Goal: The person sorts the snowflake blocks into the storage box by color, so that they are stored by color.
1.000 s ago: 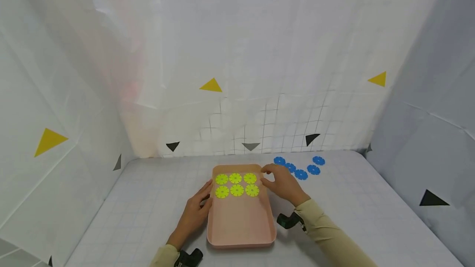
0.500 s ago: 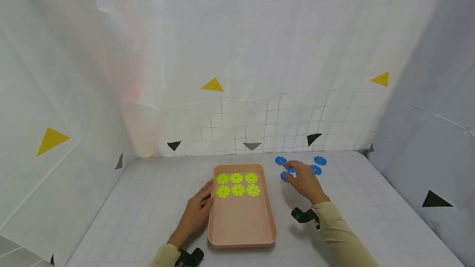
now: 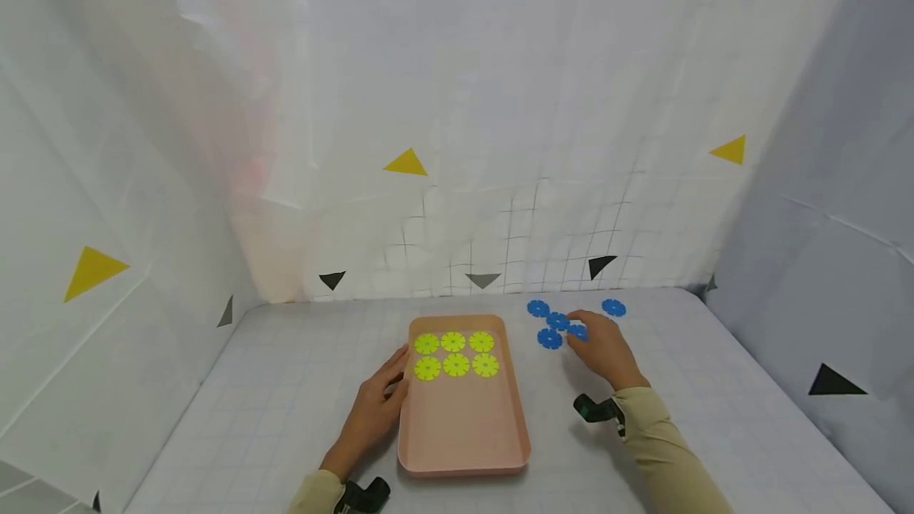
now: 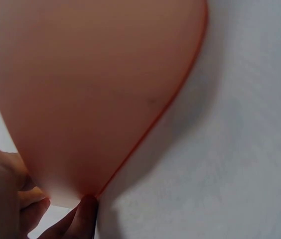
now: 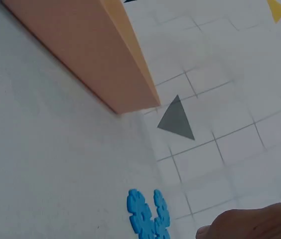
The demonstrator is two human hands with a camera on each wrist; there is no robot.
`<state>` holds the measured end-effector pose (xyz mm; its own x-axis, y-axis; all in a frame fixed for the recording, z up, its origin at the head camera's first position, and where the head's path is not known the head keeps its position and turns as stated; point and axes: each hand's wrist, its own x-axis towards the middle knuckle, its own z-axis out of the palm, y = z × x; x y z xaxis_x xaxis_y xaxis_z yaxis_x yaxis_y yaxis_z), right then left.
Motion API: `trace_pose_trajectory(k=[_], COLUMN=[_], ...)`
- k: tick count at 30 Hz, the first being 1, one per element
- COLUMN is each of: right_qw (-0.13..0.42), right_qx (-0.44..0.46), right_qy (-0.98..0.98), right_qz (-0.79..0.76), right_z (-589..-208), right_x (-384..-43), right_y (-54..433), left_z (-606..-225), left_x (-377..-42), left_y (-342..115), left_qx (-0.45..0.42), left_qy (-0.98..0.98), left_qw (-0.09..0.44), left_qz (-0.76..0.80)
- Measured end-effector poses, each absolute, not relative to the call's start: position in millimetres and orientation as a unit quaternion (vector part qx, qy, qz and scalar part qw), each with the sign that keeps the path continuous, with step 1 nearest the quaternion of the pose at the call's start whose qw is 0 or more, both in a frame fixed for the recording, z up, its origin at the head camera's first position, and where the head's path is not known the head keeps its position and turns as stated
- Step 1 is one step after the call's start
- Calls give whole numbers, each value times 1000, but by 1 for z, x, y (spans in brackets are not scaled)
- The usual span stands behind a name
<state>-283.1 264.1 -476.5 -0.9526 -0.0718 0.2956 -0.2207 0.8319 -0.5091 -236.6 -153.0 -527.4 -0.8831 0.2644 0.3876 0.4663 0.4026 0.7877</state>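
A pink tray (image 3: 464, 427) holds several yellow-green notched discs (image 3: 456, 365), laid in two rows at its far end. My left hand (image 3: 374, 403) rests along the tray's left side, its fingertips touching the outer wall in the left wrist view. Right of the tray, my right hand (image 3: 603, 347) pinches a blue notched disc (image 3: 577, 332) at the table surface, thumb and forefinger around its edges. Other blue discs (image 3: 550, 339) lie close to its left, and a lone blue disc (image 3: 613, 308) sits behind it. The right wrist view shows only part of that hand.
The white gridded table (image 3: 250, 411) is bounded by white sheet walls marked with yellow and black triangles. The back wall (image 3: 485, 220) stands just behind the blue discs. Dark wrist cameras (image 3: 596, 409) are strapped near both sleeves.
My right hand left the tray's right rim and went to the blue discs. One blue disc shifted left toward the others, then another moved left with the hand. My left hand stayed put.
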Motion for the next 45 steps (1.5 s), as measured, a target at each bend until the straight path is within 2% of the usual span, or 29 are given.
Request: trace_pose_trajectory(k=[15,20,28,45], right_qw=[84,92,113,105], right_qx=[54,55,73,15], right_qy=[-965,-974,-960,-963], right_qz=[242,200,247,249], right_z=[-511,-517,-519,-513], right_x=[-295,-295,-298,-295], right_y=[284,286,294,290], left_z=[-524,-524,-524,-523], left_x=[-231,-233,-234,-234], left_y=[-152,-151,-151,-152], left_qx=[-196,-191,-192,-200], left_qy=[-834,-838,-838,-832], left_qw=[69,70,76,78], left_qz=[-511,-506,-505,-512])
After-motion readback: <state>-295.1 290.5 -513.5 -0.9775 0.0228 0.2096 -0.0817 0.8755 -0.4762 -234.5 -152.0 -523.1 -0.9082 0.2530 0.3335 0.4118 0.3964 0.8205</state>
